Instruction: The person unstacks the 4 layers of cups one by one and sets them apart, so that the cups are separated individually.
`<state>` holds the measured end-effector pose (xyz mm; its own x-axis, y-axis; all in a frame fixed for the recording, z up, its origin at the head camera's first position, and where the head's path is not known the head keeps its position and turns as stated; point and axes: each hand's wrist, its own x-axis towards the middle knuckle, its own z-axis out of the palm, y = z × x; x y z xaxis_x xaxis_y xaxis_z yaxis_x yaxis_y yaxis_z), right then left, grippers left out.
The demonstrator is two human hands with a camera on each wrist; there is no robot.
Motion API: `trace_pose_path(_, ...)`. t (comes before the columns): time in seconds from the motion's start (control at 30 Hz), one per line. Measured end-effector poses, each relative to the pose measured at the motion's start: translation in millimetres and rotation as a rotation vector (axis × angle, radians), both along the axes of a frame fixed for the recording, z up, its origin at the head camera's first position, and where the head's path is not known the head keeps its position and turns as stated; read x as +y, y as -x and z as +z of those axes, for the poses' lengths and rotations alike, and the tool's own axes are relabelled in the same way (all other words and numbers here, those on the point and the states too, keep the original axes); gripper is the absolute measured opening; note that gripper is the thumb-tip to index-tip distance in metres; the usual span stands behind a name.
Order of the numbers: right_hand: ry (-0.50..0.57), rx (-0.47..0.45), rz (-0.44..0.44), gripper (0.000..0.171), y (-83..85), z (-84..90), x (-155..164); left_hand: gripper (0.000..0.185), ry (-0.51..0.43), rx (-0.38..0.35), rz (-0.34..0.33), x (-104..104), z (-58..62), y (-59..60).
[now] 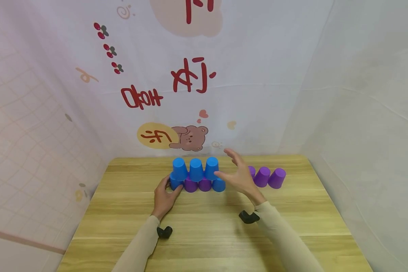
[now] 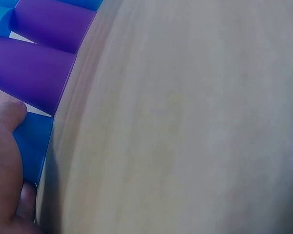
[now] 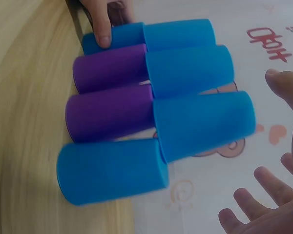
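Upside-down plastic cups stand in two rows on the table. Below, a blue cup (image 1: 175, 183) and another blue cup (image 1: 219, 185) flank two purple cups, the left purple cup (image 1: 191, 184) and the right purple cup (image 1: 205, 184). Three blue cups (image 1: 196, 169) form the upper row, bridging the lower ones. My left hand (image 1: 164, 198) holds the lower left blue cup, its thumb in front and fingers round the far side. Beside the upper right blue cup (image 3: 205, 124), my right hand (image 1: 239, 177) is spread with nothing in its grasp; fingers and thumb stand apart in the right wrist view.
More upside-down purple cups (image 1: 277, 178) stand in a row at the right, the leftmost partly hidden behind my right hand. A printed white curtain (image 1: 258, 94) rises behind the back edge of the wooden table (image 1: 204, 230), with curtain walls on both sides.
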<state>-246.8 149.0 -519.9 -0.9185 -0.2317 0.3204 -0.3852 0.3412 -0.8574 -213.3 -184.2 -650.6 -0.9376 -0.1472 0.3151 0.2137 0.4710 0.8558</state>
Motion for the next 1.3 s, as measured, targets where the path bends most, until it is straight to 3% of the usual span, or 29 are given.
trace_pose_path(0.33,-0.045,-0.027,0.025,0.090,2.6,-10.1,-19,0.071,-0.001,-0.006,0.000,0,0.5,0.8)
trace_pose_path(0.57,-0.036,0.015,0.039,0.082,6.2,-13.5,-25,0.071,0.002,-0.011,0.004,0,0.0,0.7)
trace_pose_path(1.3,-0.027,0.015,0.017,0.059,10.6,-15.0,-34,0.070,0.004,-0.009,0.009,0,1.7,-0.6)
